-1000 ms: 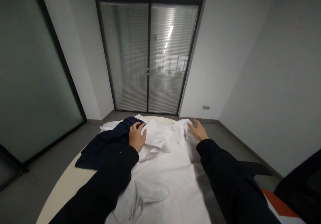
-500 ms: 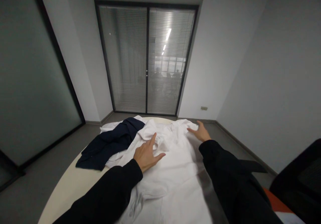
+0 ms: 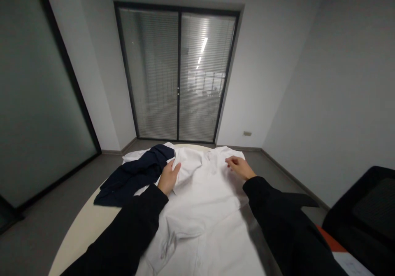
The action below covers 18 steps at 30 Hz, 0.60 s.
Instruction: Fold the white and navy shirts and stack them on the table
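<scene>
Head camera, one: is looking forward and down from the person's head, sitting close over the white shirt [image 3: 212,214], facing glass doors [image 3: 177,74] well beyond.

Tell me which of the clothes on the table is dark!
The navy garment, bunched at the left of the table by the left hand. It alone is dark; the other cloth there is white.
</scene>
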Each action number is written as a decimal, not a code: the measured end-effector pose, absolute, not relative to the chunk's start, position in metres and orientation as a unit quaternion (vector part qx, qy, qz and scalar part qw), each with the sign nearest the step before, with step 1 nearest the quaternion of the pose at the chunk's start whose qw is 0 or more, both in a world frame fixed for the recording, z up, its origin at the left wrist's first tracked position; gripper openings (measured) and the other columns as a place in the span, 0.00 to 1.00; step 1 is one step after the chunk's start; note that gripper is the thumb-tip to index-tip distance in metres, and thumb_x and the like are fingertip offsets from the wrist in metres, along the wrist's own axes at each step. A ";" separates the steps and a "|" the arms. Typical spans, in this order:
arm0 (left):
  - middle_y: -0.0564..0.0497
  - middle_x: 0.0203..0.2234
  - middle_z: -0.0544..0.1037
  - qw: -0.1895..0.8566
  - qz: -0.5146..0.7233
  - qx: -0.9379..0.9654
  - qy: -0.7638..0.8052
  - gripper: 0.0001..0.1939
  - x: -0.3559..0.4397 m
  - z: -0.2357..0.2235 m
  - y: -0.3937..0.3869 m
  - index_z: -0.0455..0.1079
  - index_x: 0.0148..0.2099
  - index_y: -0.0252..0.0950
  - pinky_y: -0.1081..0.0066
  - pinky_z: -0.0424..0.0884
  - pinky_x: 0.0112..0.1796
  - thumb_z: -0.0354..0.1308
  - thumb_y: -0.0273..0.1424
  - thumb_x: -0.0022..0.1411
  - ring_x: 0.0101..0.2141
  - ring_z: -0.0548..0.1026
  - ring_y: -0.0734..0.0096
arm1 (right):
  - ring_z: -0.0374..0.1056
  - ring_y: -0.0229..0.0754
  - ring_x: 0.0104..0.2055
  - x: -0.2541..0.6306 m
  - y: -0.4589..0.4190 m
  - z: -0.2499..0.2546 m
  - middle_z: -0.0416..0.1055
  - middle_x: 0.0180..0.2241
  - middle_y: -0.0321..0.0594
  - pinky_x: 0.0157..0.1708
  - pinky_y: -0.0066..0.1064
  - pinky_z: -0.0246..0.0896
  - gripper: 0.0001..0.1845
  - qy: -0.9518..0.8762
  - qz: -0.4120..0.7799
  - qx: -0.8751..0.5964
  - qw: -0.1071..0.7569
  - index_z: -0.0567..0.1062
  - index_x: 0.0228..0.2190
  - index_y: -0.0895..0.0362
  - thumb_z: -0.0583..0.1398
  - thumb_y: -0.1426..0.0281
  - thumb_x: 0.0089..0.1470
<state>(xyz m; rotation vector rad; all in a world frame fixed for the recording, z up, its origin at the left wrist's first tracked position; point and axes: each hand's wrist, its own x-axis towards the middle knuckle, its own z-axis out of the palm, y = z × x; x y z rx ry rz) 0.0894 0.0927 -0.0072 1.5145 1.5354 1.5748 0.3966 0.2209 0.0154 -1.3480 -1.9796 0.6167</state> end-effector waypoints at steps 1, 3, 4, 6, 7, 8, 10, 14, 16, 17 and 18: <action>0.41 0.52 0.75 0.276 0.598 0.532 0.533 0.22 0.093 -0.002 0.090 0.64 0.60 0.33 0.60 0.67 0.54 0.48 0.36 0.67 0.53 0.72 0.56 | 0.71 0.43 0.30 0.389 0.213 0.015 0.76 0.31 0.43 0.31 0.31 0.65 0.20 -0.773 0.272 -0.490 0.297 0.77 0.33 0.59 0.59 0.53 0.53; 0.43 0.56 0.72 0.355 0.620 0.505 0.485 0.27 0.104 0.005 0.083 0.54 0.66 0.37 0.59 0.69 0.52 0.47 0.35 0.67 0.54 0.72 0.57 | 0.72 0.43 0.33 0.372 0.195 0.016 0.77 0.36 0.45 0.29 0.29 0.64 0.24 -0.800 0.377 -0.412 0.218 0.77 0.38 0.59 0.59 0.51 0.53; 0.43 0.59 0.69 0.387 0.620 0.497 0.467 0.30 0.111 0.006 0.080 0.48 0.69 0.39 0.60 0.69 0.53 0.47 0.34 0.67 0.55 0.71 0.58 | 0.73 0.43 0.37 0.364 0.185 0.018 0.77 0.40 0.46 0.31 0.29 0.65 0.26 -0.805 0.427 -0.365 0.189 0.76 0.42 0.58 0.59 0.50 0.53; 0.44 0.65 0.59 0.432 0.621 0.482 0.442 0.36 0.121 0.005 0.073 0.37 0.71 0.40 0.63 0.68 0.55 0.49 0.31 0.65 0.59 0.66 0.60 | 0.71 0.45 0.45 0.350 0.168 0.023 0.75 0.46 0.45 0.40 0.33 0.67 0.30 -0.805 0.497 -0.277 0.169 0.74 0.48 0.57 0.61 0.49 0.51; 0.45 0.67 0.54 0.445 0.625 0.475 0.431 0.39 0.125 0.003 0.071 0.34 0.71 0.40 0.65 0.66 0.56 0.50 0.30 0.64 0.61 0.63 0.62 | 0.70 0.46 0.47 0.345 0.161 0.025 0.74 0.47 0.44 0.45 0.36 0.66 0.31 -0.803 0.519 -0.240 0.167 0.73 0.49 0.56 0.62 0.49 0.50; 0.46 0.68 0.49 0.453 0.632 0.469 0.418 0.42 0.129 0.002 0.070 0.31 0.71 0.40 0.66 0.64 0.58 0.51 0.29 0.63 0.63 0.59 0.62 | 0.70 0.47 0.49 0.341 0.155 0.028 0.74 0.47 0.44 0.50 0.38 0.63 0.31 -0.798 0.539 -0.213 0.165 0.74 0.48 0.57 0.62 0.49 0.50; 0.47 0.69 0.43 0.464 0.651 0.457 0.390 0.45 0.133 -0.001 0.068 0.30 0.71 0.41 0.65 0.62 0.59 0.55 0.29 0.62 0.65 0.54 0.62 | 0.70 0.50 0.50 0.338 0.147 0.031 0.75 0.46 0.44 0.55 0.41 0.59 0.30 -0.784 0.573 -0.187 0.146 0.76 0.46 0.59 0.63 0.49 0.49; 0.48 0.69 0.46 0.508 0.695 0.391 0.326 0.51 0.134 -0.005 0.069 0.30 0.71 0.46 0.64 0.60 0.59 0.61 0.29 0.58 0.65 0.53 0.60 | 0.71 0.51 0.48 0.341 0.140 0.029 0.77 0.43 0.45 0.55 0.43 0.60 0.27 -0.741 0.623 -0.231 0.096 0.77 0.43 0.61 0.67 0.54 0.47; 0.49 0.69 0.48 0.530 0.710 0.346 0.307 0.51 0.133 -0.010 0.071 0.31 0.71 0.49 0.66 0.61 0.59 0.62 0.28 0.57 0.65 0.55 0.62 | 0.73 0.49 0.46 0.345 0.136 0.027 0.77 0.43 0.46 0.52 0.42 0.64 0.28 -0.690 0.664 -0.270 0.101 0.76 0.43 0.61 0.67 0.55 0.45; 0.50 0.69 0.48 0.539 0.714 0.328 0.303 0.51 0.132 -0.013 0.073 0.31 0.71 0.51 0.67 0.62 0.58 0.62 0.28 0.58 0.64 0.57 0.63 | 0.74 0.48 0.44 0.347 0.133 0.027 0.77 0.42 0.47 0.50 0.41 0.65 0.27 -0.662 0.685 -0.282 0.112 0.76 0.43 0.60 0.68 0.56 0.45; 0.50 0.68 0.50 0.549 0.713 0.315 0.302 0.50 0.130 -0.018 0.074 0.32 0.71 0.53 0.67 0.63 0.57 0.62 0.29 0.59 0.63 0.60 0.64 | 0.74 0.47 0.43 0.350 0.131 0.027 0.78 0.41 0.47 0.48 0.40 0.66 0.27 -0.640 0.702 -0.289 0.121 0.75 0.43 0.60 0.68 0.57 0.44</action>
